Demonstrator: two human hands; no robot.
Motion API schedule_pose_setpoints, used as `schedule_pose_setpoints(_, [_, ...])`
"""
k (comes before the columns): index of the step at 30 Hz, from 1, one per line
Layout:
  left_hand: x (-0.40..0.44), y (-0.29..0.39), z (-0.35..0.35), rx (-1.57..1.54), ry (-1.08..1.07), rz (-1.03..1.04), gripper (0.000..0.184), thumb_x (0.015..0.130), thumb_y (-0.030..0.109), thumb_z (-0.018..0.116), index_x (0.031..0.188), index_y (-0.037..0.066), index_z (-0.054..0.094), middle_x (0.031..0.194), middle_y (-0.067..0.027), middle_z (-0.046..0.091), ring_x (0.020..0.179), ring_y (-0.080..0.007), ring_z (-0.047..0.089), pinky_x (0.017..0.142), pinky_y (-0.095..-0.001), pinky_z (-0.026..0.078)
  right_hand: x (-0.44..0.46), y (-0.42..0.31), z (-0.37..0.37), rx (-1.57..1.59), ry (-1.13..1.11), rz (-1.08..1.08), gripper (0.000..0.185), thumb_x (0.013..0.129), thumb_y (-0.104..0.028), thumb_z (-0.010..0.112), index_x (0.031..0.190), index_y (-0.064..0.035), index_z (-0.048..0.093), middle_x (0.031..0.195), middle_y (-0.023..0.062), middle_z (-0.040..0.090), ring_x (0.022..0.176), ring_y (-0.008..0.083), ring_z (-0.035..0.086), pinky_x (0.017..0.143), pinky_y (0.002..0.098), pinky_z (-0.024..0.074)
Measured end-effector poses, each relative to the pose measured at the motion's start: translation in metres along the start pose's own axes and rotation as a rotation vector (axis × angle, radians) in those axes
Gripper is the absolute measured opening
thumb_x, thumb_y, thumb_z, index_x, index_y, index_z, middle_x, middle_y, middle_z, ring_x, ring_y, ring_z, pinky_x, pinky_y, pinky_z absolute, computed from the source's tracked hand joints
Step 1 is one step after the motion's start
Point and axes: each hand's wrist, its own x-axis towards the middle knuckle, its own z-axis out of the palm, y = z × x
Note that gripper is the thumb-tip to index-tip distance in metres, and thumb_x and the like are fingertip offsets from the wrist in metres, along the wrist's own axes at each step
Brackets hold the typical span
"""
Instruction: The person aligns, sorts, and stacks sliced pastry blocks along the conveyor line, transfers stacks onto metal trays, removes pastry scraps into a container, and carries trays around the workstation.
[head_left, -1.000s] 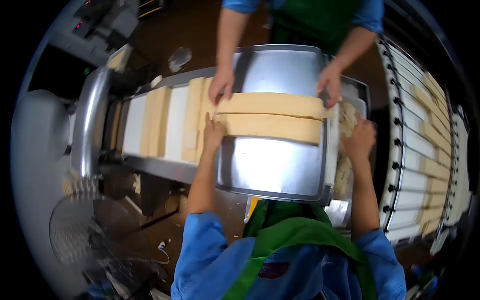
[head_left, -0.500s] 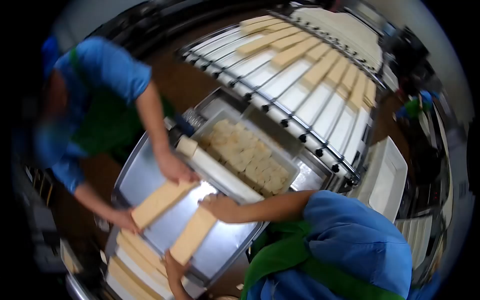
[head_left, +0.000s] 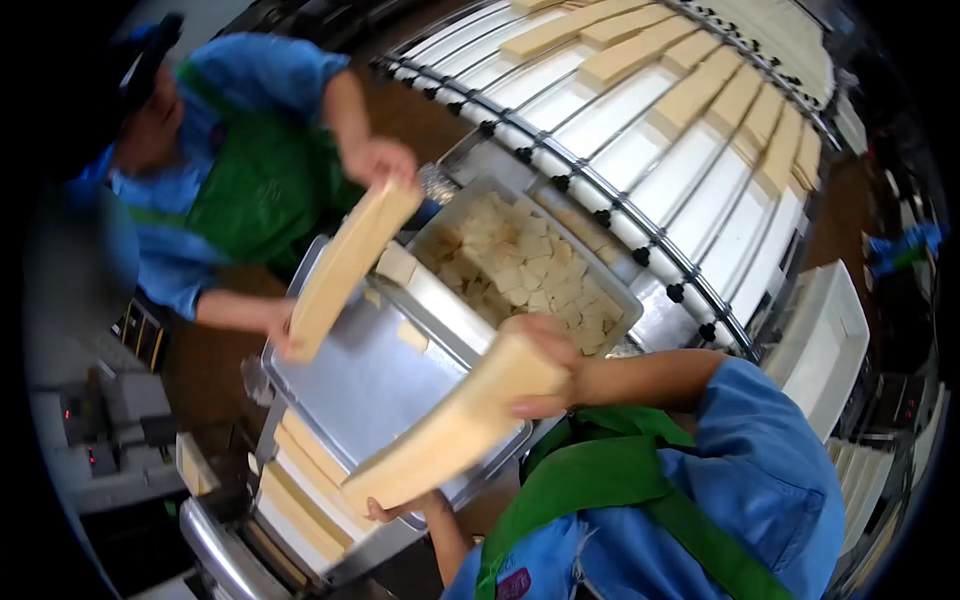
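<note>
A thick, pale dough slab (head_left: 455, 425) is held up by its two ends above the metal tray (head_left: 385, 385). My right hand (head_left: 545, 365) grips its upper end, slightly blurred. Under the lower end, my left hand (head_left: 400, 508) has its fingers against the slab. Across the tray, a co-worker's two hands lift another dough slab (head_left: 350, 270), tilted over the tray's far edge. Small dough scraps (head_left: 412, 336) lie on the tray.
Beyond the tray is a bin (head_left: 625, 300) of dough pieces. A wide conveyor (head_left: 640, 150) with dough strips fans out at the top. More strips (head_left: 300, 515) lie on the belt at lower left. White tubs (head_left: 825, 345) stand at right.
Both slabs have been raised off the tray, mine by my two hands, the other by the co-worker. The view has turned toward the bin and wide conveyor.
</note>
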Motion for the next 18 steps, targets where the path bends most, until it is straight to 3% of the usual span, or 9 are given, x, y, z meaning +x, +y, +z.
schedule_pose_setpoints(1, [0.001, 0.019, 0.008, 0.007, 0.017, 0.009, 0.076, 0.061, 0.009, 0.081, 0.122, 0.002, 0.036, 0.115, -0.0185, 0.032, 0.105, -0.033, 0.044, 0.087, -0.0433, 0.043, 0.007, 0.011, -0.009, 0.029, 0.244, -0.105, 0.039, 0.077, -0.029, 0.066, 0.112, -0.0337, 0.049, 0.114, 0.0204, 0.045, 0.093, 0.0394, 0.052, 0.069, 0.0465, 0.0495])
schedule_pose_setpoints(3, [-0.003, 0.054, 0.022, 0.0, 0.011, 0.01, 0.076, 0.062, 0.008, 0.08, 0.123, 0.002, 0.035, 0.116, -0.0188, 0.031, 0.106, -0.0333, 0.044, 0.087, -0.0435, 0.043, 0.016, 0.011, -0.04, -0.002, 0.367, -0.021, 0.038, 0.081, -0.029, 0.061, 0.115, -0.0349, 0.044, 0.115, 0.0211, 0.043, 0.091, 0.041, 0.052, 0.07, 0.0477, 0.0492])
schedule_pose_setpoints(8, [-0.017, 0.133, 0.077, -0.03, -0.093, 0.009, 0.075, 0.064, 0.006, 0.079, 0.124, 0.001, 0.033, 0.117, -0.0195, 0.028, 0.107, -0.0338, 0.044, 0.087, -0.044, 0.043, -0.011, 0.051, -0.118, -0.085, 0.442, 0.005, 0.033, 0.082, -0.03, 0.058, 0.113, -0.0332, 0.047, 0.115, 0.0212, 0.043, 0.091, 0.0411, 0.052, 0.071, 0.0466, 0.0489])
schedule_pose_setpoints(9, [-0.019, 0.148, 0.091, -0.03, -0.114, 0.014, 0.075, 0.065, 0.005, 0.078, 0.124, 0.001, 0.033, 0.117, -0.0196, 0.028, 0.107, -0.0339, 0.044, 0.087, -0.0441, 0.043, -0.038, 0.06, -0.147, 0.079, 0.215, 0.281, 0.033, 0.081, -0.025, 0.06, 0.112, -0.0317, 0.049, 0.115, 0.0214, 0.044, 0.093, 0.0403, 0.053, 0.072, 0.0457, 0.0489])
schedule_pose_setpoints(10, [-0.022, 0.163, 0.107, -0.032, -0.139, 0.02, 0.075, 0.065, 0.005, 0.078, 0.124, 0.001, 0.032, 0.117, -0.0197, 0.027, 0.107, -0.034, 0.044, 0.087, -0.0442, 0.043, -0.033, 0.073, -0.158, -0.024, 0.122, 0.345, 0.036, 0.079, -0.019, 0.061, 0.111, -0.0293, 0.05, 0.116, 0.0212, 0.044, 0.094, 0.0394, 0.052, 0.074, 0.0445, 0.0485])
schedule_pose_setpoints(13, [-0.027, 0.205, 0.153, -0.06, -0.263, 0.021, 0.075, 0.067, 0.003, 0.077, 0.125, 0.0, 0.031, 0.118, -0.0202, 0.026, 0.108, -0.0343, 0.044, 0.087, -0.0445, 0.044, -0.001, 0.125, -0.181, -0.449, -0.058, 0.38, 0.045, 0.073, 0.0, 0.065, 0.11, -0.0219, 0.053, 0.119, 0.0206, 0.045, 0.099, 0.0365, 0.051, 0.08, 0.041, 0.0473])
schedule_pose_setpoints(14, [-0.027, 0.22, 0.168, -0.092, -0.31, 0.003, 0.075, 0.067, 0.003, 0.077, 0.125, 0.0, 0.03, 0.118, -0.0203, 0.025, 0.108, -0.0344, 0.044, 0.087, -0.0446, 0.044, 0.006, 0.136, -0.19, -0.569, -0.112, 0.433, 0.045, 0.073, 0.0, 0.065, 0.11, -0.0215, 0.052, 0.118, 0.0207, 0.045, 0.098, 0.0362, 0.051, 0.08, 0.0403, 0.0473])
schedule_pose_setpoints(15, [-0.026, 0.238, 0.182, -0.343, -0.417, -0.2, 0.07, 0.067, -0.005, 0.072, 0.125, 0.001, 0.032, 0.121, -0.0198, 0.022, 0.114, -0.036, 0.04, 0.095, -0.0442, 0.041, 0.01, 0.155, -0.197, -0.638, -0.16, 0.465, 0.045, 0.072, -0.001, 0.066, 0.109, -0.0224, 0.051, 0.117, 0.0213, 0.045, 0.097, 0.0352, 0.052, 0.083, 0.0406, 0.0468])
schedule_pose_setpoints(18, [-0.03, 0.266, 0.236, -0.041, -0.398, -0.07, 0.074, 0.065, -0.009, 0.071, 0.127, 0.007, 0.033, 0.115, -0.0144, 0.021, 0.108, -0.0312, 0.043, 0.092, -0.0385, 0.044, -0.001, 0.221, -0.214, -0.637, -0.116, 0.405, 0.043, 0.073, -0.002, 0.067, 0.107, -0.0225, 0.05, 0.116, 0.0215, 0.045, 0.097, 0.0352, 0.052, 0.084, 0.0409, 0.0465])
